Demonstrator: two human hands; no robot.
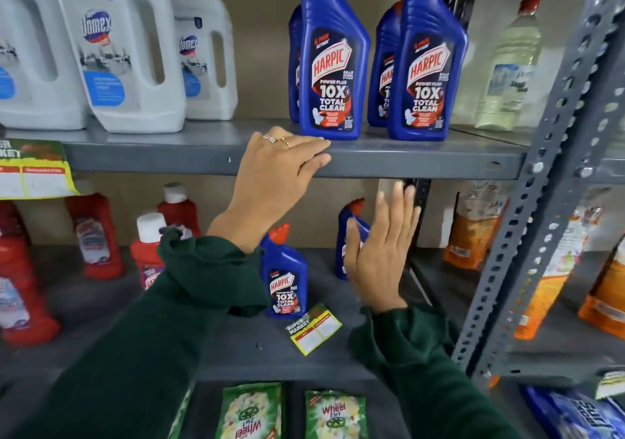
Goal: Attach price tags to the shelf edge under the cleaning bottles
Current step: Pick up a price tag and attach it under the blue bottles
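The left hand (277, 171) lies flat, fingers loose, on the shelf edge (422, 161) below the Harpic bottles (333, 66); the right hand (378, 252) hovers lower, open and empty, fingers spread upward.

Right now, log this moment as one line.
left hand on shelf edge | right hand open, empty | loose price tag on lower shelf

Two bare hands and forearms reach in from the bottom edge, both arms covered by dark green knitted sleeves (142, 330) of soft, slightly fuzzy fabric. Each sleeve ends in a loose, gathered cuff that bunches in folds at the wrist. The left hand (274, 174) wears two rings: a wider silver-toned band and a thin gold-toned band. The right hand (378, 252) shows no rings.
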